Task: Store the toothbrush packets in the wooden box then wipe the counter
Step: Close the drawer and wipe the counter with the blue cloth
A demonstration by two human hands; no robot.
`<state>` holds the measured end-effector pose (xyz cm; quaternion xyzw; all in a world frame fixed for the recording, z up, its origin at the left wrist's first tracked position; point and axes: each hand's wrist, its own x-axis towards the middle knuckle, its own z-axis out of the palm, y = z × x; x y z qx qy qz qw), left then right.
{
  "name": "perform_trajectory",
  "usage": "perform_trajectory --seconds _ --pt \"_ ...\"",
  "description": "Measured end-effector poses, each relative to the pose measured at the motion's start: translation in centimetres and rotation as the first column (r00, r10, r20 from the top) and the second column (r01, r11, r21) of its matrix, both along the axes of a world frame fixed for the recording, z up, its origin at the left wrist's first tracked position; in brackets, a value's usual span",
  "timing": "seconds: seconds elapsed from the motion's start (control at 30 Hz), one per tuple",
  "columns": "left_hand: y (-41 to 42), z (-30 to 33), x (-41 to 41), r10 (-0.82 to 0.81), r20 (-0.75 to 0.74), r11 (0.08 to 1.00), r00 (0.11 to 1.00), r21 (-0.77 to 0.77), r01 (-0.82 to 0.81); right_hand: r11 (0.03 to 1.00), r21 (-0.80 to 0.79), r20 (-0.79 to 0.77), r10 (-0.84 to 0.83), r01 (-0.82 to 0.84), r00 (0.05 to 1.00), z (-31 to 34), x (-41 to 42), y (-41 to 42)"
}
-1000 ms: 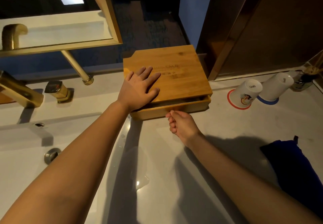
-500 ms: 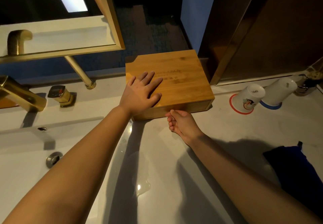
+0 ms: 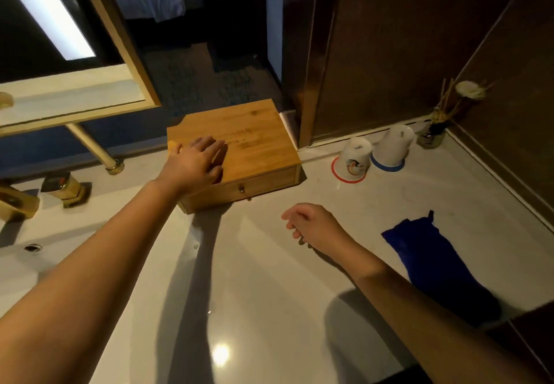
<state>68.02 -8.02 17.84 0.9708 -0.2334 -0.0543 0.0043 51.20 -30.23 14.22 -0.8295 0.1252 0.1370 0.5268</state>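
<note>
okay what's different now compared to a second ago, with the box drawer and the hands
The drawer of the wooden box went from partly open to shut. The right hand, which was at the drawer front pushing it in, has let go and pulled back toward the person, now loosely curled above the counter. The left hand stays flat on the box top. The blue cloth and two upturned cups have not moved.

A honey-coloured wooden box (image 3: 239, 149) with visible grain and a small metal knob (image 3: 241, 189) sits on a glossy white stone-look counter (image 3: 239, 293). Brushed gold metal tap fittings (image 3: 67, 188) gleam nearby; a soft, matt dark blue cloth (image 3: 431, 260) lies crumpled.
</note>
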Motion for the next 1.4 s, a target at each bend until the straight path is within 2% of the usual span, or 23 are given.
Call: perform_trajectory --seconds 0.07,0.13,0.17,0.23,0.33,0.4,0.53,0.67,0.83,0.93,1.03,1.17,1.23,1.33,1.4 --pt "-0.7 1.0 -3.0 0.092 -0.002 0.963 0.996 -0.255 -0.089 0.998 -0.057 0.053 0.029 -0.026 0.998 1.0 -2.6 -2.2" --pt "-2.4 0.8 -8.1 0.158 -0.097 0.807 0.983 -0.561 -0.185 0.979 -0.197 0.134 0.072 -0.044 0.988 1.5 -5.6 -5.1" --pt "-3.4 0.3 -11.0 0.170 -0.111 0.737 0.979 -0.645 -0.201 0.957 -0.287 0.182 0.104 -0.049 0.978 1.6 -7.1 -6.7" --pt "-5.7 -1.0 -16.7 0.196 -0.089 0.692 0.977 -0.693 -0.202 0.895 -0.443 0.256 0.183 -0.053 0.949 1.8 -9.9 -9.9" --pt "-8.8 -3.4 -23.6 0.229 -0.122 0.696 0.966 -0.673 -0.250 0.792 -0.610 0.279 0.253 -0.033 0.926 2.0 -13.1 -14.4" --pt "-11.1 -5.2 -27.3 0.243 -0.107 0.749 0.964 -0.610 -0.257 0.699 -0.713 0.217 0.303 -0.062 0.928 1.7 -15.0 -17.1" --pt "-16.0 -9.2 -33.0 0.248 -0.132 0.920 0.960 -0.278 -0.276 0.594 -0.775 0.094 0.448 -0.218 0.889 -0.1 -17.7 -21.7" --pt "-17.4 -11.6 -35.8 0.350 -0.147 0.897 0.925 -0.232 -0.376 0.472 -0.787 -0.045 0.598 -0.397 0.800 -2.5 -18.5 -24.8" --pt "-17.9 -12.1 -36.3 0.375 -0.105 0.905 0.921 -0.172 -0.388 0.388 -0.760 -0.148 0.677 -0.521 0.721 -3.6 -17.2 -26.5" --pt "-18.0 -12.3 -36.2 0.382 -0.094 0.903 0.919 -0.173 -0.393 0.394 -0.699 -0.207 0.686 -0.596 0.697 -3.7 -16.2 -26.5" --pt "-17.9 -12.7 -36.6 0.386 -0.096 0.901 0.917 -0.172 -0.398 0.414 -0.701 -0.182 0.682 -0.580 0.708 -4.1 -16.3 -26.1" --pt "-17.9 -12.6 -36.5 0.405 -0.079 0.894 0.911 -0.173 -0.413 0.553 -0.719 0.051 0.646 -0.421 0.762 -4.4 -17.2 -25.1" --pt "-18.1 -12.4 -36.3 0.401 -0.076 0.897 0.913 -0.172 -0.408 0.592 -0.730 0.169 0.639 -0.340 0.750 -4.3 -17.4 -24.7" --pt "-18.3 -12.2 -36.2 0.399 -0.088 0.897 0.913 -0.171 -0.408 0.605 -0.733 0.226 0.648 -0.311 0.727 -4.2 -17.4 -24.6" --pt "-18.3 -12.1 -36.4 0.399 -0.096 0.899 0.912 -0.153 -0.410 0.649 -0.698 0.241 0.611 -0.303 0.754 -4.0 -17.3 -24.5"
